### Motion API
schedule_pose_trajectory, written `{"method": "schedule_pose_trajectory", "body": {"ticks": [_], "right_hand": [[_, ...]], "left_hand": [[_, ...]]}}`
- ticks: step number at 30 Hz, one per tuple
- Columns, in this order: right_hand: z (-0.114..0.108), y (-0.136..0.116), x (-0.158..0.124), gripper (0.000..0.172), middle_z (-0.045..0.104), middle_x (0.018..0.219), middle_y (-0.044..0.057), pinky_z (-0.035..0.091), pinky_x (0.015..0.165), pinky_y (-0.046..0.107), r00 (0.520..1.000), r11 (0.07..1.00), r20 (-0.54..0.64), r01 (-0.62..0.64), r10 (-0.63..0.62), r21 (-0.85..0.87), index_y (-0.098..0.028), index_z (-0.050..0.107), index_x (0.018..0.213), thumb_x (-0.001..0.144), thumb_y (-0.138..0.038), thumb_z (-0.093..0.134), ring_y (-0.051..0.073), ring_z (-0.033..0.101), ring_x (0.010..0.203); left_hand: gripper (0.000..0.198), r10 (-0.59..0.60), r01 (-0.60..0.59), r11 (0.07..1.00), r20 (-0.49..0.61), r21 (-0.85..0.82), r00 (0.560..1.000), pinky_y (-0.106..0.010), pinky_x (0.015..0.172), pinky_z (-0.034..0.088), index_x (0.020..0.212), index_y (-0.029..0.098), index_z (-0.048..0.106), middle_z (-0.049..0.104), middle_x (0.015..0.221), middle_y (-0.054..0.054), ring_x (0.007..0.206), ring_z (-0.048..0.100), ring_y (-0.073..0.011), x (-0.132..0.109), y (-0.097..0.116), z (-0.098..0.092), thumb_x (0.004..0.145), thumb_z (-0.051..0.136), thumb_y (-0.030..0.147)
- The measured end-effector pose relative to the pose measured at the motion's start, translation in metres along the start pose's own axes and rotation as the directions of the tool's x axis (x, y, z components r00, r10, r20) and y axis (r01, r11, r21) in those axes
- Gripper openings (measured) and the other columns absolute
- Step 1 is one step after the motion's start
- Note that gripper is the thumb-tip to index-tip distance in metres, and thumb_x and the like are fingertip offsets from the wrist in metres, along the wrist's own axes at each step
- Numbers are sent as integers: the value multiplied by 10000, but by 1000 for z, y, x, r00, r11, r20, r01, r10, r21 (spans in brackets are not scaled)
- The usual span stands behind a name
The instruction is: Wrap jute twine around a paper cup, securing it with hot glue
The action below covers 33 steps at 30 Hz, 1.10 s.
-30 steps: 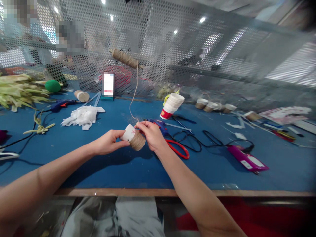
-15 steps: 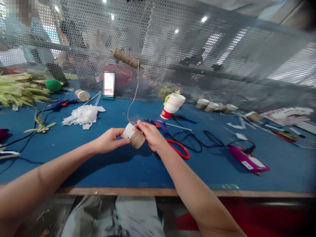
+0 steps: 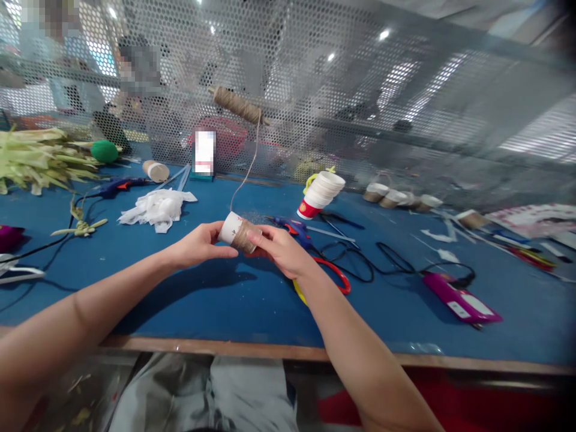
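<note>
A white paper cup [image 3: 232,228], partly wrapped in brown twine, is held above the blue table between both hands. My right hand [image 3: 278,247] grips its twine-covered end, thumb on top. My left hand [image 3: 200,245] is at the white end, its thumb stretched below the cup and its fingers partly hidden behind it. From the cup a strand of twine runs up to a twine spool [image 3: 237,105] on a rod at the mesh panel. Behind my right hand lies a blue glue gun [image 3: 294,228], and red-handled scissors [image 3: 339,276] are partly under my right forearm.
Stacked paper cups [image 3: 320,195] stand behind the glue gun. White crumpled material [image 3: 157,207], another glue gun [image 3: 114,187] and a green ball [image 3: 104,152] are at left. A purple device [image 3: 461,300], black cable and several twine-wrapped cups [image 3: 375,192] are at right. People are beyond the mesh.
The cup has turned and moved slightly up and left. My right thumb now lies over the twine, and my left thumb has come away from the cup's side. The view has shifted slightly.
</note>
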State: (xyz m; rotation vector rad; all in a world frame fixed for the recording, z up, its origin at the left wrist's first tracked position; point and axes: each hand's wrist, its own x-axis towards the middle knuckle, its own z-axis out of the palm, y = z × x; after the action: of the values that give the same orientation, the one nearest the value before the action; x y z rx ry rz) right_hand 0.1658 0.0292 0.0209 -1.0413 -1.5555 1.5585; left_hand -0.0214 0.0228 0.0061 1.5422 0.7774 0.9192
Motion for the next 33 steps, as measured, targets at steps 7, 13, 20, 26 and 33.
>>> {"method": "schedule_pose_trajectory", "body": {"ticks": [7, 13, 20, 26, 33], "right_hand": [[1, 8, 3, 464, 596, 1011, 91, 474, 775, 377, 975, 920, -73, 172, -210, -353, -175, 515, 1069, 685, -414, 619, 202, 582, 871], [9, 13, 2, 488, 503, 1108, 109, 469, 796, 373, 877, 703, -53, 344, -477, -623, -191, 470, 1097, 665, -338, 645, 220, 523, 994], [14, 10, -1, 472, 477, 1104, 102, 397, 901, 403, 792, 463, 102, 451, -602, -763, -198, 431, 1080, 660, -225, 644, 215, 460, 1057], [12, 10, -1, 476, 466, 1110, 109, 382, 919, 415, 767, 397, 119, 451, -631, -800, -202, 406, 1081, 665, -205, 636, 220, 445, 1078], [13, 9, -1, 474, 457, 1116, 119, 372, 933, 409, 763, 362, 154, 461, -627, -810, -191, 398, 1093, 674, -186, 619, 220, 428, 1097]], "left_hand": [[382, -52, 50, 998, -69, -39, 996, -272, 705, 414, 939, 81, 557, 638, 846, -61, 721, 559, -137, 0, 2, 1, 632, 666, 280], [387, -54, 49, 998, -123, -44, 991, -246, 654, 394, 908, 85, 560, 618, 791, -37, 668, 532, -119, 0, 3, 1, 599, 689, 280], [317, -64, 41, 991, -182, -125, 981, -240, 649, 384, 848, 93, 562, 593, 726, -9, 656, 513, -115, -1, 7, 3, 594, 672, 247], [281, -57, 20, 984, -202, -176, 978, -245, 684, 390, 855, 92, 577, 609, 746, -20, 690, 527, -121, -1, 6, 2, 596, 637, 185], [235, -71, 23, 978, -229, -207, 971, -248, 695, 398, 812, 101, 592, 615, 716, -7, 680, 533, -120, 0, 4, 4, 583, 603, 151]]}}
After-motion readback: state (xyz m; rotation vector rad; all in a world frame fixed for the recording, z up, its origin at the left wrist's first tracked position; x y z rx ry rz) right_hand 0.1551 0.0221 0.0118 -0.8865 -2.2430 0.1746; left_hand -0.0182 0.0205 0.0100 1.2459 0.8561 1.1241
